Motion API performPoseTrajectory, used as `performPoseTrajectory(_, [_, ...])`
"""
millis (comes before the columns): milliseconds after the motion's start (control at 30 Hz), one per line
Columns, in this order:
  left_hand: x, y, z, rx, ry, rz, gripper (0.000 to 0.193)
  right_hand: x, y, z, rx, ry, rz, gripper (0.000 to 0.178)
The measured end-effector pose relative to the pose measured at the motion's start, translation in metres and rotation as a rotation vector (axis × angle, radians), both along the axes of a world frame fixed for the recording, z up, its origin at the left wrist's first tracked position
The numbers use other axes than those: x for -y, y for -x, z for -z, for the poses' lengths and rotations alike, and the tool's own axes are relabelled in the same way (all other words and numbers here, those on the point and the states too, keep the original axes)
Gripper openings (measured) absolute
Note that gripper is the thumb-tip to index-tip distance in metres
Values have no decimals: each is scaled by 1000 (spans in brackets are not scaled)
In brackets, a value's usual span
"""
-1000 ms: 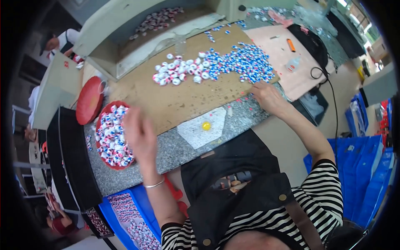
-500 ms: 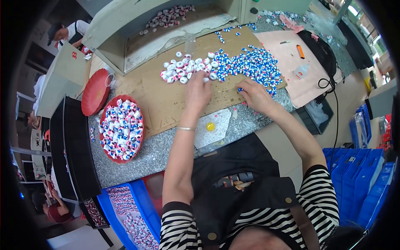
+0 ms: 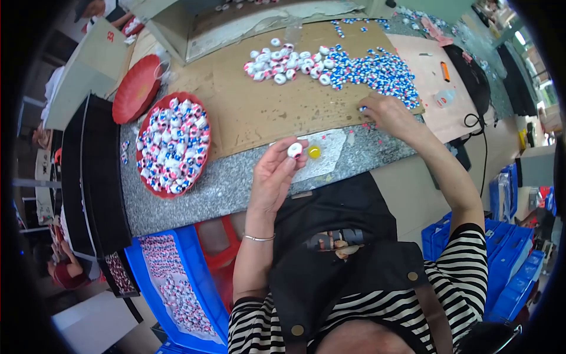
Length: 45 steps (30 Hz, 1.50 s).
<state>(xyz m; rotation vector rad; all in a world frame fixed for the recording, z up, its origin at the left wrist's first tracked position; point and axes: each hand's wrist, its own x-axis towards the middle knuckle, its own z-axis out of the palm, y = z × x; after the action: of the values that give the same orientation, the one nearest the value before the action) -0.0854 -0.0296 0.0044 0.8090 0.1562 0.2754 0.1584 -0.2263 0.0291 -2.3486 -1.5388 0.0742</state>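
Observation:
My left hand (image 3: 272,177) pinches a white rounded piece with a dark hole and some pink (image 3: 295,150) between thumb and fingers, above the counter's near edge. Close beside it, a yellow blob (image 3: 313,153) sits on a pale plastic sheet (image 3: 328,158). Over the cardboard's near right part, my right hand (image 3: 386,115) is closed on a small blue-and-white piece (image 3: 363,108) at its fingertips. Beyond the hands lie a heap of white-and-pink pieces (image 3: 283,64) and, touching it on the right, a spread of small blue-and-white pieces (image 3: 377,74).
A red scalloped bowl (image 3: 207,147) full of assembled pieces stands on the left, with another red dish (image 3: 132,88) behind it. Cardboard (image 3: 236,112) covers much of the granite counter (image 3: 206,194). An orange cutter (image 3: 445,72) and a small bottle (image 3: 443,97) lie right on pink cloth.
My left hand has drawn back from the white heap toward me, now with a white piece in it. My right hand stays near the small blue pieces. The whole view has shifted.

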Motion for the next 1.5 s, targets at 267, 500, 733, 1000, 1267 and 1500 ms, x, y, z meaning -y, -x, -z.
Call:
performPoseTrajectory(267, [2,12,13,25,0,-47,35,-11,-2,6,67,-10,65,12])
performPoseTrajectory(500, [0,31,22,-37,83,-73,34,-31,67,-23,-154,-184,-213,11])
performPoseTrajectory(733, [-3,35,18,14,50,-87,34,-43,88,-24,-192,-76,-282,16])
performPoseTrajectory(1000, [-4,38,12,-60,-277,-212,35,-58,88,-21,30,91,-462,25])
performPoseTrajectory(1267, [5,33,18,-140,-414,-267,33,-57,90,-14,3,61,-463,25])
performPoseTrajectory(1500, [17,16,19,-135,-693,-317,33,-48,106,-23,-979,-260,88,15])
